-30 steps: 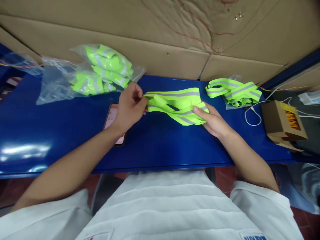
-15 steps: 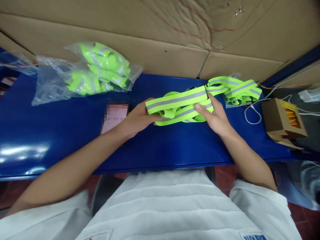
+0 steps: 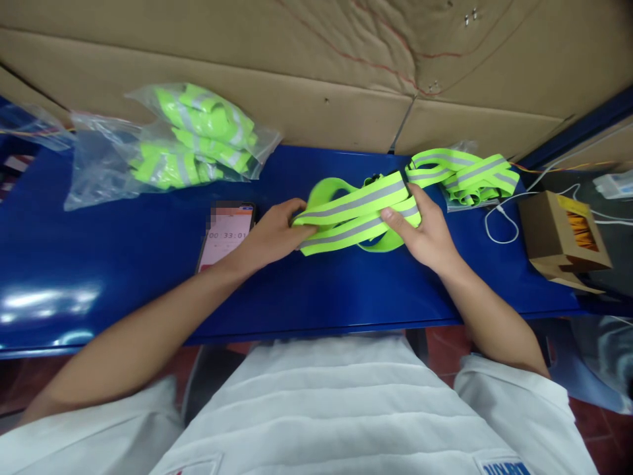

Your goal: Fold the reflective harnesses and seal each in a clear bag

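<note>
A neon-yellow reflective strap (image 3: 353, 206) with a grey stripe is stretched in loose folds between my two hands, above the blue table. My left hand (image 3: 279, 231) grips the folds at their left end, fingers tucked inside the loop. At the other end, my right hand (image 3: 426, 224) pinches the layers, thumb lying on top. Part of the strap loops out behind and below the folds, and a dark piece, perhaps a buckle, shows behind them. Just beyond my right hand lies a pile of similar reflective straps (image 3: 475, 175).
On the blue table (image 3: 316, 297), clear plastic bags (image 3: 198, 135) of yellow straps lie at the back left. A phone (image 3: 227, 231) showing a timer lies by my left wrist. To the right are a cardboard box (image 3: 564, 241) and a white cable (image 3: 514, 227). Brown padded panels rise behind.
The left end of the folds has dropped slightly and narrowed in my left hand. A loop has opened out behind the folds, and another hangs lower. My right hand keeps its pinch.
</note>
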`<state>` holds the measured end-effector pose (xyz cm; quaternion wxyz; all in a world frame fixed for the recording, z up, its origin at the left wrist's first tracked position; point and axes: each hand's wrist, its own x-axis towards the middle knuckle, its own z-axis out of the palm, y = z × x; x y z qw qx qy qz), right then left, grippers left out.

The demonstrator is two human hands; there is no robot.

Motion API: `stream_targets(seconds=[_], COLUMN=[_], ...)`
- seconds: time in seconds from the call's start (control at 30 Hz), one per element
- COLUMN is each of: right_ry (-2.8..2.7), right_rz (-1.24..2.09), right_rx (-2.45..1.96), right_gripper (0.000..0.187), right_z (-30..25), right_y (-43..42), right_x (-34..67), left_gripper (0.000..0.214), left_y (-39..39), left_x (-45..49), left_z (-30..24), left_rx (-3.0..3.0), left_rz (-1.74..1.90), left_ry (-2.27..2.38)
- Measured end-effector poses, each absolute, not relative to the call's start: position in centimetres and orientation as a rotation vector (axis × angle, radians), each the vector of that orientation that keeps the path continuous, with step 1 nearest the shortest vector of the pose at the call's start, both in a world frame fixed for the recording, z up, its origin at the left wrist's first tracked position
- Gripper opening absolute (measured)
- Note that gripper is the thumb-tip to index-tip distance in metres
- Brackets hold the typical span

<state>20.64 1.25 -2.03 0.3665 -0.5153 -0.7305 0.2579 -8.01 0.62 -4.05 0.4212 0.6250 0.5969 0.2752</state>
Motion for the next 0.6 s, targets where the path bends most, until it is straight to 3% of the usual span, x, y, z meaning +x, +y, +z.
stream_targets(seconds=[0.1,0.37,0.53,0.6], right_ry=[-1.905,-1.901,-1.935,-1.937], right_rz=[0.613,0.667,0.86,0.922], right_rx=[-1.254,-1.229,-1.103,-1.078], right_gripper=[0.061,0.058,0.052,0.052], right_z=[-1.7,-1.2,-0.6,-0.3], right_y=[0.8,0.8,0.4,0.1], right_x=[20.4,20.6,21.0,21.1], left_gripper=[0.057,0.11,0.115,0.107], left_y=[0.7,-0.4,-0.2,-0.1], left_x=[-8.6,-8.1,-8.4,-8.4], left_z=[-3.8,-3.6,-3.2,-3.0], left_rx=[1.701,1.864,1.744,1.64], left_rz=[0.499,0.85,0.968,0.868], left_ry=[1.615,1.107,0.882,0.921])
